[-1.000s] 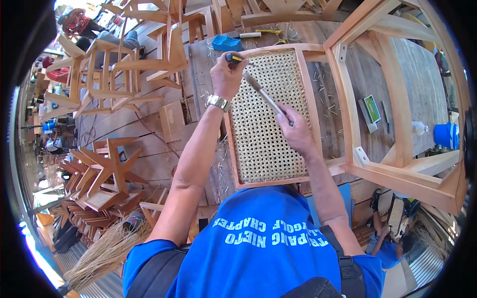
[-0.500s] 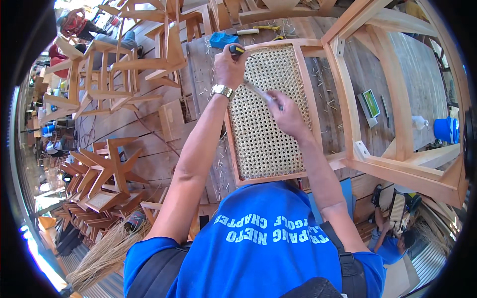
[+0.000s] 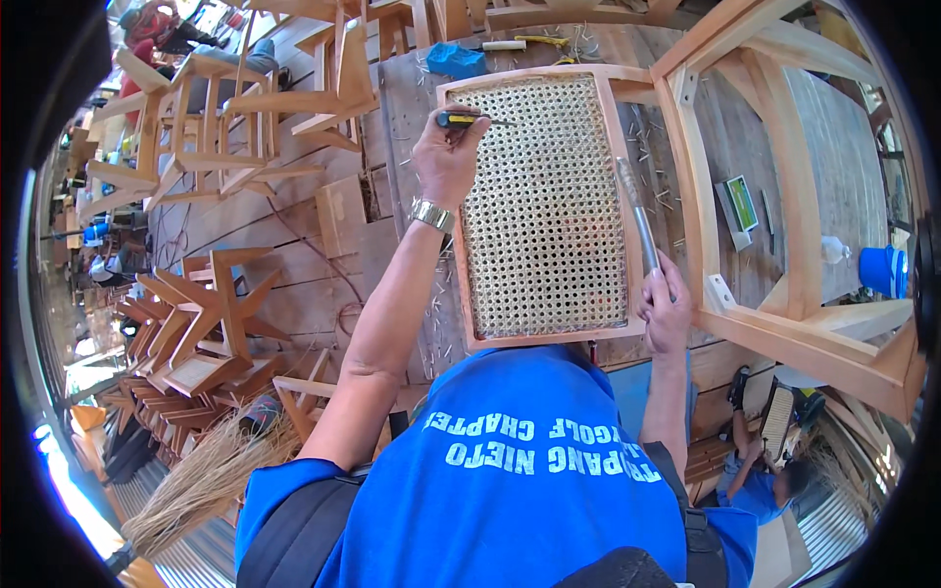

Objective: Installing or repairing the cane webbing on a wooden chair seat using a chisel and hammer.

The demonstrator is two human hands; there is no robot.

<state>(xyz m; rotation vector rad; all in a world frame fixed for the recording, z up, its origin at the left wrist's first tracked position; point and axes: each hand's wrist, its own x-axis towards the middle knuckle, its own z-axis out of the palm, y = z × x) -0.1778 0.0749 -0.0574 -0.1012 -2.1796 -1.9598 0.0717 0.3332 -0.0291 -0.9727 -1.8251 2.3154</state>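
A woven cane panel [image 3: 539, 245] in a pale wooden frame [image 3: 520, 74] lies on the plank worktop in front of me. My left hand [image 3: 446, 167], with a metal-banded watch on its wrist, is closed around the black and yellow handle of a screwdriver [image 3: 457, 120]. Its thin shaft points right, over the upper left part of the cane. At the frame's lower right side, my right hand [image 3: 666, 309] grips a hammer [image 3: 642, 223] by its metal shaft. The hammer's far end, somewhat blurred, reaches up beside the frame's right rail.
A large wooden chair frame [image 3: 691, 186] stands to the right, with a blue bucket [image 3: 882, 271] beyond it. Blue cloth or plastic [image 3: 456, 61] and scattered cane scraps lie on the worktop. Stacked chair parts [image 3: 211, 323] fill the left. Other people sit at lower right and upper left.
My right hand has swung the hammer from over the cane to the right, past the frame's edge. The left hand has moved slightly down, its screwdriver now lying flatter over the cane.
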